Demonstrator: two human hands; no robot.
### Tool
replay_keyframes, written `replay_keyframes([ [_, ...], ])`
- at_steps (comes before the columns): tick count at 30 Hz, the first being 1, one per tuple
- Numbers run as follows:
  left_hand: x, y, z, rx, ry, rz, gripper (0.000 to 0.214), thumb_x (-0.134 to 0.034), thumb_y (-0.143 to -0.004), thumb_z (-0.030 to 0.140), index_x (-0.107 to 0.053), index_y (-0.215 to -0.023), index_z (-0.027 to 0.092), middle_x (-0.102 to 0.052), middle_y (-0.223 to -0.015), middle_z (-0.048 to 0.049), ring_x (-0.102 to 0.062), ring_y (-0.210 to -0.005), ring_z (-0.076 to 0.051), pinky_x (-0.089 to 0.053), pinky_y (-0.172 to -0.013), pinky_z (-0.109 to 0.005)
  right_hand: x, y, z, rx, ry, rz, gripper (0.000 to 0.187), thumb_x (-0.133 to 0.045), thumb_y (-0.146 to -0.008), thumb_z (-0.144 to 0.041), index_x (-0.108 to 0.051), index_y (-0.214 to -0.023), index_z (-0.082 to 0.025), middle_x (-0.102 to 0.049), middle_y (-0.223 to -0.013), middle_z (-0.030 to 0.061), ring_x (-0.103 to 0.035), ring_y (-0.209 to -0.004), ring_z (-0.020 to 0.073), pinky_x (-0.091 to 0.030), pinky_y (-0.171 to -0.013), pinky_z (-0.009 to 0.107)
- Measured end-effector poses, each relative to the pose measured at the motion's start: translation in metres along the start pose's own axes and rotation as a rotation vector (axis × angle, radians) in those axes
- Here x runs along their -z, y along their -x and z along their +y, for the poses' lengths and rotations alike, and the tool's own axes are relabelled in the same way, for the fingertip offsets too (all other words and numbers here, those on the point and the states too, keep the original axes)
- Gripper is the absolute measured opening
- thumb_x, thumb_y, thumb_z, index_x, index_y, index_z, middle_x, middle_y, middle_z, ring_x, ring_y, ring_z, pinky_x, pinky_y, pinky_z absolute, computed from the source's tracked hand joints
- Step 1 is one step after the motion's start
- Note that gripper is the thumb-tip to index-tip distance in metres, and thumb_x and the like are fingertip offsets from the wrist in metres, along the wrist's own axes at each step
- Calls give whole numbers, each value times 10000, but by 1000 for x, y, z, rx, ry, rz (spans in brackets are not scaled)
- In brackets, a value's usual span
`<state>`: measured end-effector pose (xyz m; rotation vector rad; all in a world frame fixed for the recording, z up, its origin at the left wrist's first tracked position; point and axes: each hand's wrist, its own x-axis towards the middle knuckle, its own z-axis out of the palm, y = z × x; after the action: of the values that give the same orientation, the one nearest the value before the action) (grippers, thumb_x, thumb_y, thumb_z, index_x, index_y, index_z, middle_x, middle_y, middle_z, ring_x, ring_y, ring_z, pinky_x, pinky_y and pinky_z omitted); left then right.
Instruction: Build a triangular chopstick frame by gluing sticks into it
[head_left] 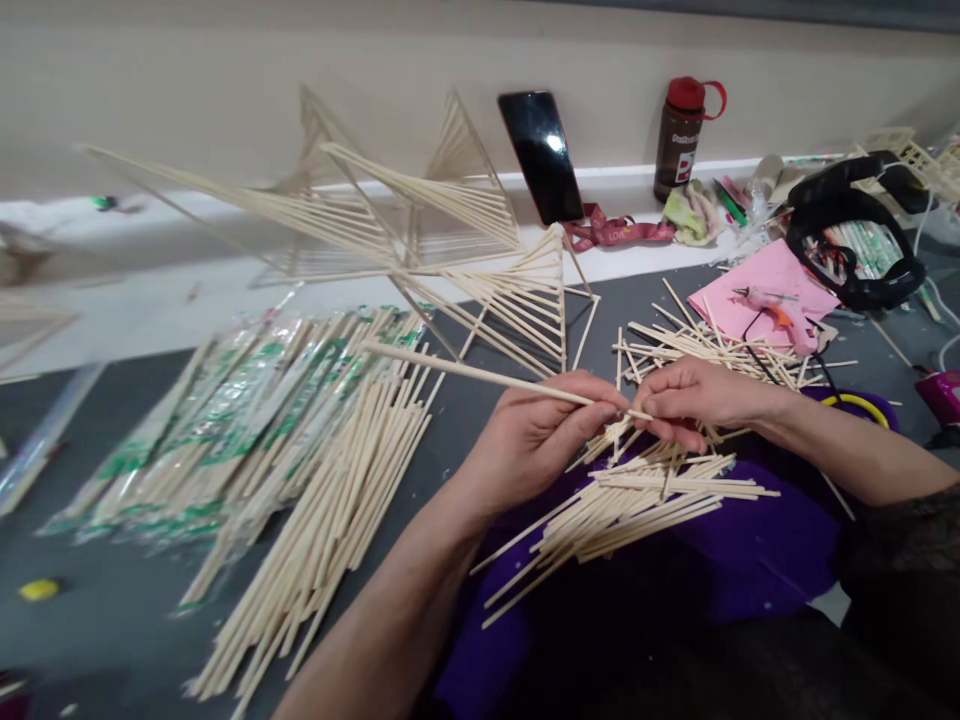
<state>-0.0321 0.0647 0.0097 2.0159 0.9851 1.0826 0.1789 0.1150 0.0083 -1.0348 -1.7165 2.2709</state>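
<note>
A pale wooden chopstick (480, 376) slants across the middle of the view, its thick end up to the left. My left hand (529, 435) is closed round it, thumb and fingers pinching near the right end. At that end, the fingertips of my right hand (690, 395) also pinch it. Below both hands, a heap of loose thin sticks (637, 510) rests on purple cloth (780, 550) at my lap. More loose sticks (705, 345) lie on the table just beyond my right hand. A latticed stick structure (517, 310) stands behind my left hand.
A bundle of bare chopsticks (322, 530) lies left, beside plastic-wrapped chopsticks (202, 430). A glue gun (780, 310) rests on pink paper (720, 290). At the back are a phone (541, 155), a red-lidded bottle (679, 145) and a black headband-like object (855, 245).
</note>
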Motion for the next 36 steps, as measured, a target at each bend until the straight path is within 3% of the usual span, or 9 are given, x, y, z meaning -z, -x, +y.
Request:
replay_keyframes([
  [5, -2, 1, -4, -174, -71, -44, 149, -525, -929, 162, -671, -930, 190, -721, -819, -35, -655, -745, -136, -538, -685, -265, 7, -8, 19, -42, -211, -43, 115, -587, -773, -261, -584, -753, -148, -576, -536, -64, -454, -317, 38, -350, -287, 149],
  [9, -12, 1, -5, -391, -249, -120, 150, -505, -933, 130, -619, -1022, 167, -713, -877, -62, -649, -804, -152, -539, -726, -286, 6, -9, 17, -87, -114, 40, 106, -519, -827, -212, -578, -768, -145, -573, -541, -53, -486, -339, 45, -362, -309, 146],
  [11, -16, 1, -3, -494, -325, -109, 174, -470, -945, 130, -606, -1051, 160, -706, -882, -73, -646, -812, -165, -547, -742, -311, 9, -8, 11, -51, 20, 126, 119, -470, -857, -174, -575, -806, -152, -585, -573, -47, -524, -383, 46, -379, -345, 138],
  [13, -17, 3, 1, -535, -354, -38, 187, -486, -935, 132, -604, -1075, 170, -704, -882, -71, -649, -818, -173, -554, -750, -330, 17, -7, 6, 25, 210, 319, 105, -462, -862, -142, -556, -816, -157, -589, -606, -43, -534, -418, 34, -375, -379, 122],
  [16, -13, 9, 11, -468, -327, 105, 237, -563, -887, 109, -616, -1093, 216, -712, -911, -55, -659, -846, -176, -556, -744, -334, 40, -3, 1, 80, 403, 623, 99, -451, -860, -134, -518, -791, -160, -559, -605, -41, -514, -415, 33, -347, -376, 126],
  [22, -8, 11, 11, -190, -157, 223, 211, -520, -913, 124, -652, -1022, 247, -708, -878, -21, -657, -816, -157, -544, -736, -316, 69, 19, -15, 179, 339, 809, 136, -437, -804, -126, -528, -709, -162, -518, -540, -42, -454, -377, 42, -306, -350, 166],
  [26, -13, 8, 4, -15, 12, 281, 166, -512, -934, 180, -667, -980, 218, -672, -808, -14, -635, -703, -129, -531, -660, -279, 56, 24, -23, 208, 331, 738, 154, -449, -796, -140, -540, -674, -165, -493, -494, -50, -413, -366, 38, -291, -360, 174],
  [30, -16, 8, 2, 109, 103, 311, 162, -521, -938, 233, -679, -956, 203, -675, -840, -20, -648, -677, -123, -546, -656, -274, 28, 19, -23, 146, 300, 454, 146, -512, -821, -222, -548, -690, -168, -548, -540, -45, -451, -397, 33, -316, -380, 161],
  [36, -16, 8, -1, 39, -27, 264, 158, -518, -933, 197, -674, -956, 194, -686, -855, -27, -640, -682, -112, -531, -638, -251, 7, 7, -21, 224, 368, 278, 114, -565, -820, -248, -618, -784, -154, -618, -662, -25, -552, -501, 41, -417, -491, 168],
])
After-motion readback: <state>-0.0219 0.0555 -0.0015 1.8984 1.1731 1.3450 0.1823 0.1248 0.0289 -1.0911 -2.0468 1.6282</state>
